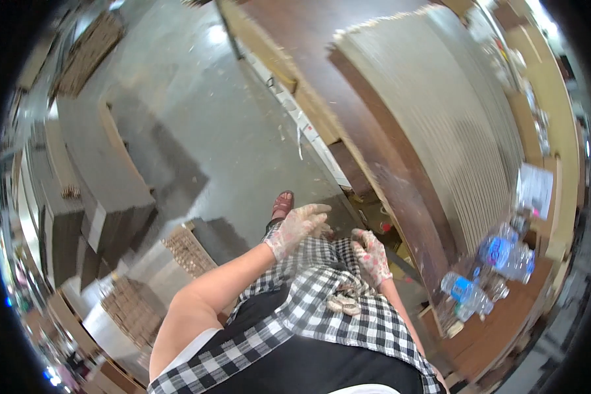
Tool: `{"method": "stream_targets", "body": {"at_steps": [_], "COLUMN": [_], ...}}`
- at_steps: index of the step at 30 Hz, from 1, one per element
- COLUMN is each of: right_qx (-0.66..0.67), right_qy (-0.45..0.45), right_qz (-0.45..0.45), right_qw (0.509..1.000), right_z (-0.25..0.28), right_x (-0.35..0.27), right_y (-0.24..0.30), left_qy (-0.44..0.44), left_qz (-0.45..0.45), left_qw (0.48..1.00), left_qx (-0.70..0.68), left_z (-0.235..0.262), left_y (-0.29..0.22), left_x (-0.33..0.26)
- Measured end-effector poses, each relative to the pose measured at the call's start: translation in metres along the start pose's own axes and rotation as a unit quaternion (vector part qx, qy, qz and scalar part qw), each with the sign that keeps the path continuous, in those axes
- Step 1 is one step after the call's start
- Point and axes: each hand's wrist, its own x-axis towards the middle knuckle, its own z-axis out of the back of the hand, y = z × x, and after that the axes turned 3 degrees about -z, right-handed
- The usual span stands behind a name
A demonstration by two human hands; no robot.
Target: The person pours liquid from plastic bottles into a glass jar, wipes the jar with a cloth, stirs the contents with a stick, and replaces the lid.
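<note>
The left hand (297, 226), in a speckled work glove, hangs open with fingers spread in front of the person's waist, gripping nothing. The right hand (372, 253), gloved the same way, is loosely curled just beside it, also holding nothing as far as the bent view lets me tell. Both hover over the checked apron (335, 308), whose knotted tie (343, 302) sits just below them.

Nearest to the right hand is the edge of the brown counter (400, 184), which carries a tall stack of cardboard sheets (433, 118). The stack leans out toward the counter's edge; a careless tug on one sheet could likely drag its neighbours off and spill them onto the concrete floor (230, 111).

Several plastic water bottles (499, 256) stand near the stack's closer end. A sliding sheet or a swinging elbow could knock one over, and a leak would probably soak the cardboard.

On the floor to the left, more cardboard piles (105, 190) stand near the sandalled foot (282, 205), so a step backward risks a stumble.
</note>
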Motion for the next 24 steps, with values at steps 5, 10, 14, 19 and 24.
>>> {"method": "stream_targets", "body": {"at_steps": [5,10,14,19,24], "right_qx": [-0.096,-0.205,-0.245,-0.261,-0.267], "right_qy": [-0.076,-0.184,-0.14,-0.104,-0.066], "right_qz": [-0.206,-0.331,-0.332,-0.31,-0.267], "right_qw": [0.971,0.902,0.9,0.908,0.924], "right_z": [-0.034,-0.031,-0.027,-0.03,-0.047], "right_x": [0.124,0.231,0.277,0.295,0.302], "right_y": [-0.056,-0.075,-0.099,-0.134,-0.146], "left_qy": [-0.097,-0.202,-0.22,-0.204,-0.114], "left_qz": [-0.076,-0.119,-0.147,-0.173,-0.161], "left_qw": [0.99,0.969,0.936,0.879,0.788], "left_qx": [-0.068,0.076,0.231,0.395,0.583], "left_z": [0.043,0.065,0.094,0.118,0.135], "left_y": [0.062,0.092,0.137,0.15,0.135], "left_x": [-0.008,-0.019,-0.041,-0.05,-0.056]}}
